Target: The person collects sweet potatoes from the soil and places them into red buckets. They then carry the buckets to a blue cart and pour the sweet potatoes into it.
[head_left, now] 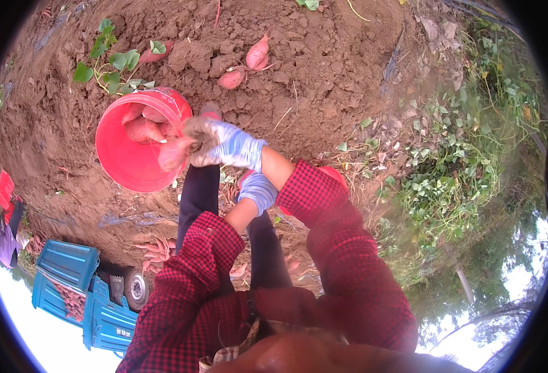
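Observation:
My right hand (221, 142), in a blue-and-white glove dirty with soil, reaches across to the red bucket (114, 155). Its fingers are closed on a sweet potato (174, 153), blurred by motion, at the bucket's right rim. Several sweet potatoes (143, 129) lie inside the tipped bucket, whose mouth faces me. Beneath my right wrist is my left hand (260, 189), gloved alike; its fingers are mostly hidden, with a bit of reddish pink beside them that I cannot make out.
Beyond the bucket, two sweet potatoes (257, 55) and a leafy vine (114, 65) lie on loose soil. Another red object (333, 177) shows partly behind my right sleeve. Vines (448, 174) heap at right. A blue truck (69, 267) carrying sweet potatoes stands lower left, near a sweet potato pile (156, 250).

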`<state>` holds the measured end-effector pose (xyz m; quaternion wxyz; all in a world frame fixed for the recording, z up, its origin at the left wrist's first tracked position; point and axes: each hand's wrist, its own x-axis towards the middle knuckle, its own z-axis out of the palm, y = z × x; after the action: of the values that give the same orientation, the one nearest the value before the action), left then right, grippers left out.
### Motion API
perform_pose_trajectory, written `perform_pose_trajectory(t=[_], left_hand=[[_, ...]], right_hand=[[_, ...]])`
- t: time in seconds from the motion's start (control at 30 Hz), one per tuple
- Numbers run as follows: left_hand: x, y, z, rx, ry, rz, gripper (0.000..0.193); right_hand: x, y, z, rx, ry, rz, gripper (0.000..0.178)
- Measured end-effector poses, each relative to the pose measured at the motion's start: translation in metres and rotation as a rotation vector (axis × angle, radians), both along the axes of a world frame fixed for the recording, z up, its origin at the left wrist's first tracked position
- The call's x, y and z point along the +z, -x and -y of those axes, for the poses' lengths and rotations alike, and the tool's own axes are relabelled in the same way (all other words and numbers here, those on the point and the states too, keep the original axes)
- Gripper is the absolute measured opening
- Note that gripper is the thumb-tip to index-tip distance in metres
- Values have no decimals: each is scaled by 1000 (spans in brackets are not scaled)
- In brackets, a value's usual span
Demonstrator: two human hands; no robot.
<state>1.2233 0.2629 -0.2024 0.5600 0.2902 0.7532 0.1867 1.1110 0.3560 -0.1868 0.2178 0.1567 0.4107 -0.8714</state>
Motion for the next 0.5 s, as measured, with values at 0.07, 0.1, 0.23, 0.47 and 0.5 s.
perform_pose_trajectory(t=[0.07,0.1,0.23,0.47,0.5], left_hand=[[9,13,-1,75,28,102,37],[14,19,-5,70,72,118,37],[39,42,-15,192,188,195,42],[49,56,-21,239,124,177,50],[47,55,-20,233,102,164,49]], right_hand=[[-41,24,-17,83,-573,1,68],[-64,32,-31,-4,-807,75,67],[-122,35,-64,418,-1302,162,52],[-71,7,-118,-161,-959,286,23],[-61,2,-126,-440,-692,283,24]])
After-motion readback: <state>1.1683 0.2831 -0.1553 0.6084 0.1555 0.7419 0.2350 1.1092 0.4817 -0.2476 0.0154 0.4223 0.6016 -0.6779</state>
